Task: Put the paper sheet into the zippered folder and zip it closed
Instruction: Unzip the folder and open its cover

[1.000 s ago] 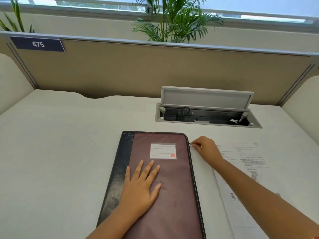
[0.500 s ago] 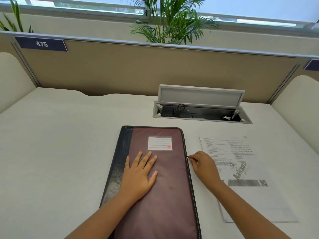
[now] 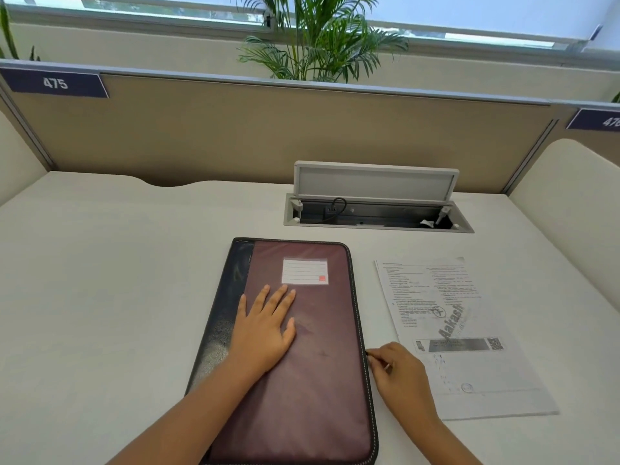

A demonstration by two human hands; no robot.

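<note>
A maroon zippered folder (image 3: pixel 322 364) with a black spine and a white label lies flat on the desk, cover down. My left hand (image 3: pixel 265 327) rests flat on its cover, fingers spread. My right hand (image 3: pixel 399 374) pinches the zipper pull (image 3: pixel 368 354) on the folder's right edge, a little below the middle of that edge. A printed paper sheet (image 3: pixel 456 333) lies flat on the desk just right of the folder, outside it, partly under my right hand.
An open cable hatch (image 3: pixel 375 209) with its lid raised sits in the white desk (image 3: pixel 100 280) behind the folder. A tan partition (image 3: pixel 268 129) closes the back, with cream side panels left and right. A plant stands beyond it.
My right hand has slid the zipper pull down the folder's right edge, from near the top corner toward me. The left hand stays pressed on the cover.
</note>
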